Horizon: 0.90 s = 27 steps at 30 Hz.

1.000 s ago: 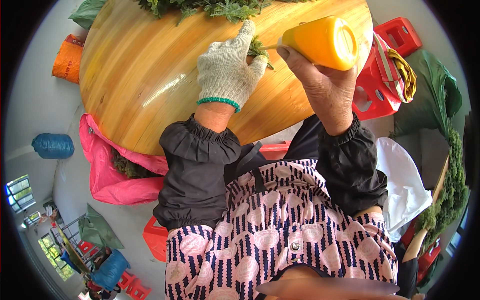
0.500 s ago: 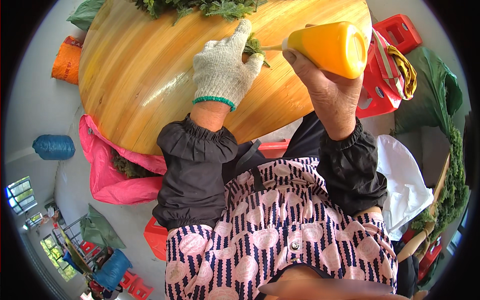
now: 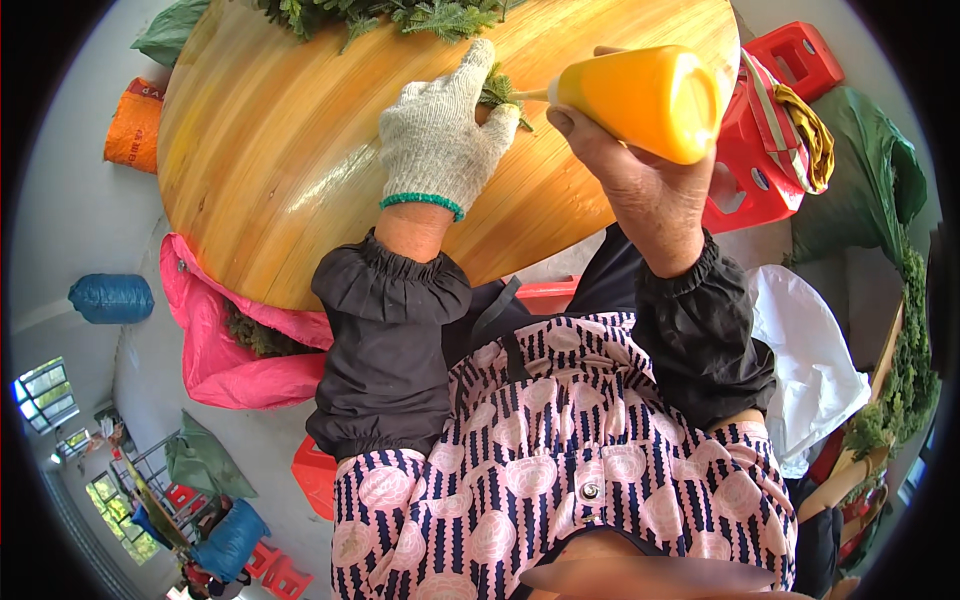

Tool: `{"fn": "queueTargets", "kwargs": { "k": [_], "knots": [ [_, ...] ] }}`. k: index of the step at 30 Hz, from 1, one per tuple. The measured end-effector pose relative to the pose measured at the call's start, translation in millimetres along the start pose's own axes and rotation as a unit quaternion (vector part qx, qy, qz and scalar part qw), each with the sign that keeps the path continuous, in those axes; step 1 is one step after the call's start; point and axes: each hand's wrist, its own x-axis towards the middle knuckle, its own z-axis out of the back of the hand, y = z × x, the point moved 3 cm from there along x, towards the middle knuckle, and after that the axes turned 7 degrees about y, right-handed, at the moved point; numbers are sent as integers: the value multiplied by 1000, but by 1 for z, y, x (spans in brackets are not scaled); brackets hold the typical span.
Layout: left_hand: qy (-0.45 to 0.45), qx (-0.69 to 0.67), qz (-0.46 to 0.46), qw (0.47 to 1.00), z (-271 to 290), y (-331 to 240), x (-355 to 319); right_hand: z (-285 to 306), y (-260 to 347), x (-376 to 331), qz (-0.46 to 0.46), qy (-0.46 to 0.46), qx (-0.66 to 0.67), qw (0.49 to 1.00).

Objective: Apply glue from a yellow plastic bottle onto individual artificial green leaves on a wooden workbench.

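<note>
My left hand (image 3: pixel 440 130), in a pale knitted glove with a green cuff, is over the round wooden table. Its thumb and fingers close around a small green fir sprig (image 3: pixel 497 90), which sticks out between them. In my bare right hand (image 3: pixel 645 190) I hold a yellow squeeze bottle (image 3: pixel 635 100), tipped on its side with its base toward the right. Its thin nozzle points left, and the tip reaches the sprig; whether anything flows from it I cannot tell.
A pile of green branches (image 3: pixel 390 15) lies at the far side of the wooden table (image 3: pixel 290 150). Red stools (image 3: pixel 760 180) stand at the right, near a green sack (image 3: pixel 850 190). A pink bag (image 3: pixel 240 370) with greenery sits at the table's left edge; an orange bag (image 3: pixel 133 128) is beyond.
Both hands have shifted slightly left, carrying the sprig and the squeeze bottle along. My grip on each stays the same.
</note>
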Motion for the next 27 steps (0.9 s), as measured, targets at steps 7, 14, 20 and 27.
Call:
{"fn": "queueTargets", "kwargs": {
  "k": [7,14,20,27],
  "knots": [
    [-5,19,-6,1000,0,0,-1,-3,0,-1,-13,-4,-34,999],
    [18,10,-9,1000,4,5,-2,3,0,-4,-24,-1,-10,1000],
    [23,-25,-15,999,-5,4,0,9,-2,-8,-27,10,-6,1000],
    [28,-26,-4,999,-2,1,0,11,-4,-13,-25,5,40,999]
  ]
}}
